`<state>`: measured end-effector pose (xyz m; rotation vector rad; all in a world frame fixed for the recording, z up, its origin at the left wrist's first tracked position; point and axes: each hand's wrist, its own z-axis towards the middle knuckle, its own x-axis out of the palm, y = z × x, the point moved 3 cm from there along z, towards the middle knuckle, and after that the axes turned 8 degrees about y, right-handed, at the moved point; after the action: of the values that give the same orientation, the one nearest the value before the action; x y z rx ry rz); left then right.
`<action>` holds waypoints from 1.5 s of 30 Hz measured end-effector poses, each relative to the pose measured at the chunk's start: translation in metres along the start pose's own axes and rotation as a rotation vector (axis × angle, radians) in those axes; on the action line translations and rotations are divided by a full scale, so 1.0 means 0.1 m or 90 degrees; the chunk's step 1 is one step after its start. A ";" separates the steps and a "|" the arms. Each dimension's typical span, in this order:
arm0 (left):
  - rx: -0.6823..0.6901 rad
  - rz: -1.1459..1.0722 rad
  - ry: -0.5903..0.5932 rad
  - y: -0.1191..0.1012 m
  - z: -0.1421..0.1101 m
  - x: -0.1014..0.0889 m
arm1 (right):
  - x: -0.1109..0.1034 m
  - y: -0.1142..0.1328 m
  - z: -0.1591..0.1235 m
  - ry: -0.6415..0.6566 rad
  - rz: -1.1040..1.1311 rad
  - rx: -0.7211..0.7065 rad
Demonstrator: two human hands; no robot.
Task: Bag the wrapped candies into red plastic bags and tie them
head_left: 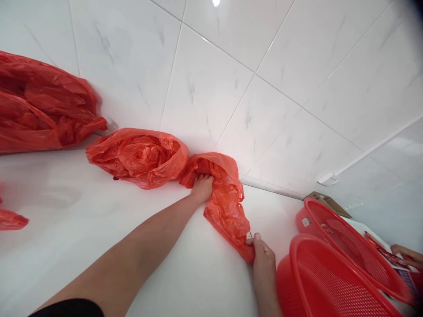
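Observation:
A crumpled red plastic bag (228,202) lies on the white surface against the tiled wall. My left hand (202,187) reaches onto its far left part, fingers curled into the folds with their tips hidden. At the bag's near right end, my right hand (264,259) pinches the edge between thumb and fingers. Just left of this bag and touching it sits a rounder red bag (139,156), its rim open around bunched plastic. I cannot make out anything inside either one.
A larger red bag (42,110) lies at the far left, with a piece of red plastic (13,220) nearer me. Two red perforated baskets, a near one (297,264) and a far one (306,211), stand at right. Beyond them are a cardboard box (330,204) and another person's hand (406,255).

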<state>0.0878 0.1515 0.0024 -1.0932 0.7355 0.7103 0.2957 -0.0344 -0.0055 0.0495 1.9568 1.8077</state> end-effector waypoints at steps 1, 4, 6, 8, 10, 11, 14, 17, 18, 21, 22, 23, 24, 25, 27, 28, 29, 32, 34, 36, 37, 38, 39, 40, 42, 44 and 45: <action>0.004 -0.006 -0.001 -0.01 -0.02 -0.02 | -0.02 0.00 -0.05 0.029 -0.020 -0.021; 0.007 -0.026 -0.008 -0.04 -0.10 -0.08 | -0.01 0.02 -0.10 0.123 -0.007 -0.075; 0.012 -0.046 -0.015 -0.06 -0.16 -0.13 | 0.01 0.03 -0.07 0.164 0.014 -0.085; 0.023 -0.076 -0.018 -0.08 -0.23 -0.19 | 0.02 0.02 -0.03 0.181 0.042 -0.080; 0.042 -0.119 -0.008 -0.12 -0.33 -0.24 | 0.02 0.02 -0.01 0.187 0.064 -0.072; 0.055 -0.145 0.002 -0.15 -0.38 -0.25 | 0.03 0.02 -0.01 0.192 0.065 -0.071; 0.092 -0.240 0.063 -0.26 -0.61 -0.26 | 0.09 0.06 -0.09 0.227 0.034 -0.087; 0.129 -0.349 0.164 -0.39 -0.89 -0.23 | 0.20 0.10 -0.18 0.283 0.006 -0.110; 0.143 -0.385 0.203 -0.43 -0.98 -0.22 | 0.23 0.11 -0.19 0.292 -0.007 -0.113; 0.183 -0.465 0.309 -0.52 -1.20 -0.27 | 0.23 0.11 -0.15 0.209 -0.037 -0.118; 0.193 -0.485 0.343 -0.54 -1.26 -0.29 | 0.20 0.10 -0.12 0.164 -0.034 -0.118; 0.197 -0.519 0.385 -0.55 -1.31 -0.31 | 0.17 0.09 -0.09 0.124 -0.024 -0.114; 0.192 -0.563 0.431 -0.56 -1.36 -0.32 | 0.13 0.08 -0.06 0.093 -0.012 -0.106; 0.180 -0.610 0.475 -0.57 -1.40 -0.32 | 0.10 0.07 -0.04 0.069 0.000 -0.098; 0.146 -0.697 0.521 -0.56 -1.44 -0.32 | 0.02 0.06 0.00 0.024 0.017 -0.091; 0.129 -0.723 0.508 -0.54 -1.43 -0.32 | -0.02 0.06 0.01 -0.007 0.027 -0.096; 0.117 -0.734 0.469 -0.50 -1.40 -0.33 | -0.06 0.06 0.01 -0.036 0.041 -0.103; 0.083 -0.764 0.297 -0.34 -1.24 -0.39 | -0.09 0.08 0.01 -0.078 0.082 -0.108; 0.061 -0.775 0.180 -0.20 -1.12 -0.46 | -0.07 0.08 0.01 -0.065 0.093 -0.100; 0.044 -0.766 0.081 -0.08 -1.03 -0.52 | -0.07 0.09 0.02 -0.068 0.071 -0.096; 0.037 -0.755 0.035 -0.04 -1.00 -0.55 | -0.08 0.08 0.03 -0.086 0.053 -0.085; 0.032 -0.739 -0.012 -0.01 -0.98 -0.58 | -0.10 0.07 0.03 -0.111 0.040 -0.064; 0.029 -0.720 -0.056 0.01 -0.98 -0.60 | -0.11 0.05 0.03 -0.129 0.043 -0.036; 0.029 -0.698 -0.096 0.01 -1.00 -0.62 | -0.12 0.03 0.03 -0.133 0.070 -0.005; 0.038 -0.657 -0.151 -0.05 -1.08 -0.65 | -0.08 0.00 0.02 -0.079 0.174 0.033; 0.099 -0.580 -0.149 -0.19 -1.19 -0.66 | 0.03 0.02 -0.02 0.030 0.276 0.029; 0.167 -0.509 -0.124 -0.29 -1.26 -0.66 | 0.09 0.04 -0.04 0.084 0.306 0.025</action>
<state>0.0527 0.0142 0.0352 -0.9512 0.1720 0.0285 0.2849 -0.0344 -0.0045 0.4605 2.2133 2.1095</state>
